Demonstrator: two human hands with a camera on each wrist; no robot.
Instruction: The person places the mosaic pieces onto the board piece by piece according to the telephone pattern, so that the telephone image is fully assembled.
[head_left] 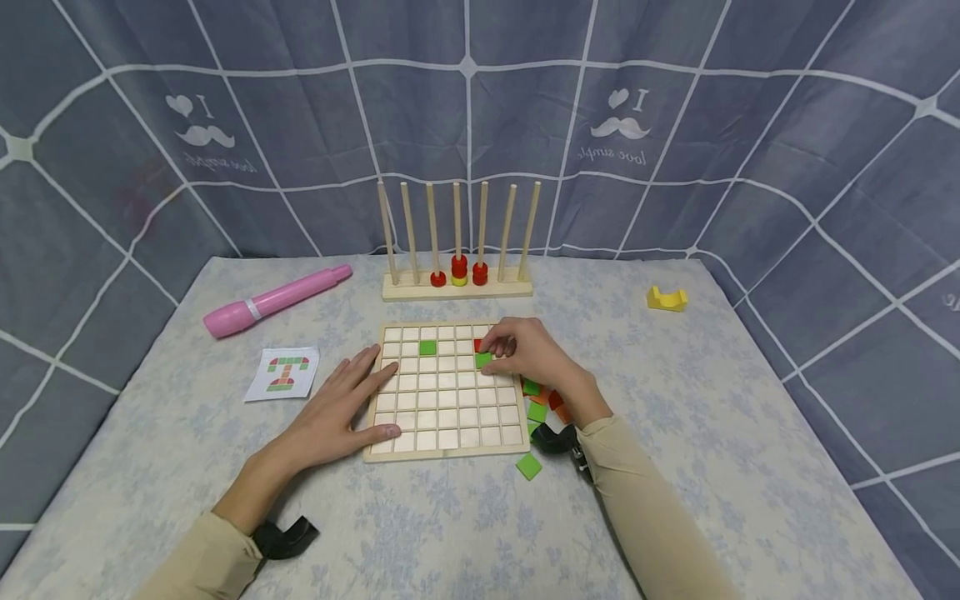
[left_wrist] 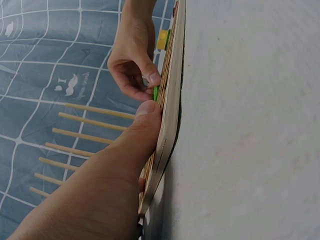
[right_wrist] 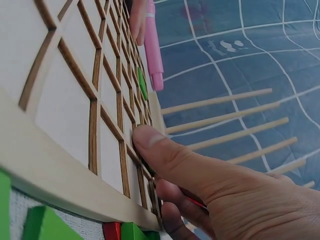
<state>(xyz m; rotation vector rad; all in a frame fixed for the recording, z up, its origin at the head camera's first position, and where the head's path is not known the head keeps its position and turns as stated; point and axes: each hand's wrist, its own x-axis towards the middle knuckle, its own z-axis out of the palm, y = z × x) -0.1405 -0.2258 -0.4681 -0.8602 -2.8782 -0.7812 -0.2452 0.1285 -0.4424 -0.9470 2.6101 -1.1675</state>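
A square wooden grid board [head_left: 446, 455] lies on the table, with one green tile [head_left: 427, 347] in its upper left part. My left hand [head_left: 337, 412] rests on the board's left edge, fingers spread and thumb near the lower corner. Over the upper right cells, my right hand [head_left: 528, 354] pinches a green tile [head_left: 483, 360] between thumb and fingers. Close by its fingertips shows a red piece [head_left: 477, 344], partly covered by the fingers. In the left wrist view, the pinched green tile [left_wrist: 156, 93] stands at the board's surface.
Loose green, red and orange tiles [head_left: 537, 412] lie along the board's right side, partly under the right wrist. A card with a coloured pattern [head_left: 283, 374] lies left. Behind are a pink tube [head_left: 285, 297], a wooden peg rack with rings [head_left: 408, 290] and a yellow block [head_left: 667, 300].
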